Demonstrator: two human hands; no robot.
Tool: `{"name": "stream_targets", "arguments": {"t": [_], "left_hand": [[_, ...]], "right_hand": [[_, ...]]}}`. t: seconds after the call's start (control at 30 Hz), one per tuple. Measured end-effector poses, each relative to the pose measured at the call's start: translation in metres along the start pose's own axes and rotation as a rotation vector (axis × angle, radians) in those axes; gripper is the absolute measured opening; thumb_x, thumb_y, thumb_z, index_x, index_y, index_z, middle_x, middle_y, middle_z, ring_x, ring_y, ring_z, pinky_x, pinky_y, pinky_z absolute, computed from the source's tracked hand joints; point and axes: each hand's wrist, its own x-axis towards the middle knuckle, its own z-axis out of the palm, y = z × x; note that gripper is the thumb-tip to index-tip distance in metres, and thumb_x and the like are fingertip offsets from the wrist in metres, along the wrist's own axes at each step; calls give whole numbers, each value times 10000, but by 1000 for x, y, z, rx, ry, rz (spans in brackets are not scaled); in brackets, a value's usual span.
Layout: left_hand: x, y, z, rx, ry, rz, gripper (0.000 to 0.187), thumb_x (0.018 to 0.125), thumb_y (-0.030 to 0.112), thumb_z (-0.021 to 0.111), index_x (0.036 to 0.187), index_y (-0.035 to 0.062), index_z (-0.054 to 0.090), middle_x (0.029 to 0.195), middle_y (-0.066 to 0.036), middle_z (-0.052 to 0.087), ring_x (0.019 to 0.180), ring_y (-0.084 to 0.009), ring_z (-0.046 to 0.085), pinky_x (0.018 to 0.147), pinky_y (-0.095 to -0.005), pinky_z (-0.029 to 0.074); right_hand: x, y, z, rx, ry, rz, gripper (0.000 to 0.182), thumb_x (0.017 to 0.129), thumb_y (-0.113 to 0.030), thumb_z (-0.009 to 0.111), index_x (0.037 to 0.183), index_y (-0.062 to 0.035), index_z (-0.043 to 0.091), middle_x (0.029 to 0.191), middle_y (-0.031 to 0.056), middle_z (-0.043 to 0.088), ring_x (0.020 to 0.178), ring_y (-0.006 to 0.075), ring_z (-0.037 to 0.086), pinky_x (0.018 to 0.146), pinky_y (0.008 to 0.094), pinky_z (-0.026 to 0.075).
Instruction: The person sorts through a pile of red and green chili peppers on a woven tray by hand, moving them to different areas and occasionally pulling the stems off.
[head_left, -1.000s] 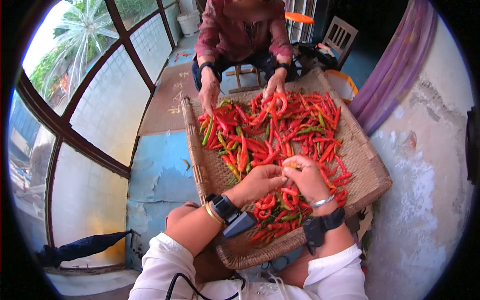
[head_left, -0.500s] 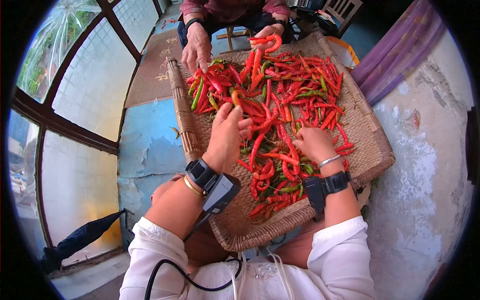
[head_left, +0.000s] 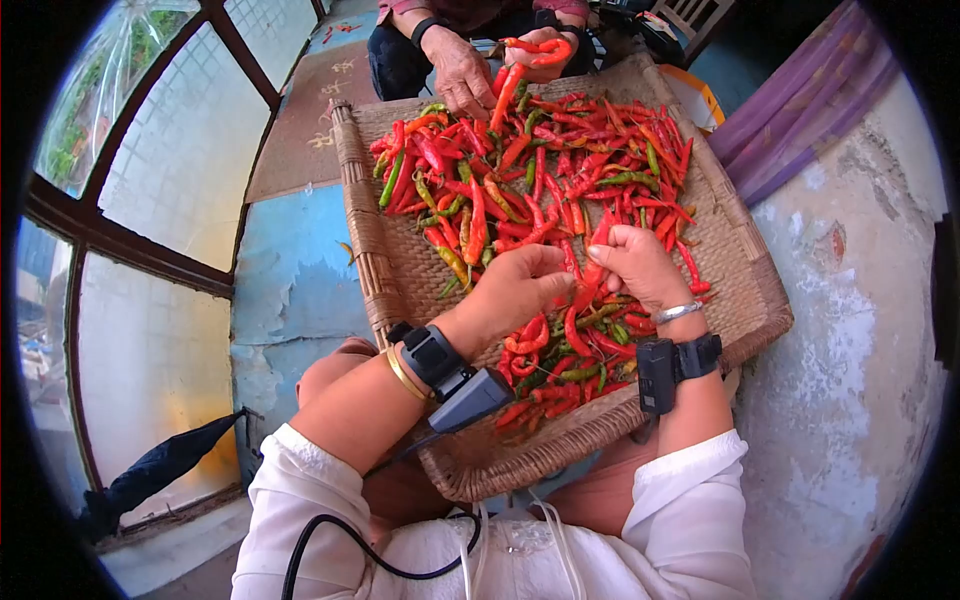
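Note:
Many chili peppers [head_left: 480, 215], mostly red with some green and orange ones, lie in a woven wicker tray [head_left: 735, 250]. My right hand [head_left: 645, 268] pinches a red chili pepper [head_left: 602, 235] between thumb and fingers, above the tray's middle. Close by on its left, my left hand [head_left: 515, 292] is closed with bent fingers, its fingertips beside the red chilies near my right hand. What those left fingertips hold is hidden.
Across the tray sits another person; one of their hands [head_left: 462, 75] reaches among the chilies, the other [head_left: 548, 62] holds red chilies. A windowed wall [head_left: 165, 190] stands left, a peeling wall [head_left: 830, 380] and a purple curtain [head_left: 800, 110] right.
My left hand has moved right and down, toward my right hand, which has risen slightly with a red chili. The other person's hand on the left has shifted right toward their other hand.

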Motion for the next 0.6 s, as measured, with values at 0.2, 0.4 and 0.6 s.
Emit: {"name": "stream_targets", "arguments": {"t": [0.2, 0.4, 0.6], "left_hand": [[-2, 5, 2, 80, -161, -51, 191, 865, 198, 564, 973, 40, 574, 716, 28, 551, 576, -40, 480, 501, -195, 406], [0, 12, -13, -251, -2, -81, 230, 909, 297, 471, 899, 91, 572, 787, 5, 617, 509, -34, 448, 443, -179, 347], [-1, 20, -18, -473, -25, -92, 330, 935, 359, 372, 878, 92, 556, 800, -26, 621, 482, -53, 411, 420, -196, 323]], "right_hand": [[-7, -11, 17, 320, -30, -87, 166, 842, -190, 567, 875, -28, 577, 685, 2, 582, 540, 53, 517, 500, 193, 419], [6, 15, 19, -136, -158, -250, 222, 825, -138, 567, 1009, -13, 566, 764, 20, 606, 775, 129, 574, 719, 259, 455], [-1, 9, 40, 124, -359, -139, 186, 841, -179, 560, 902, -4, 581, 720, 1, 593, 681, 85, 562, 659, 228, 457]]}}
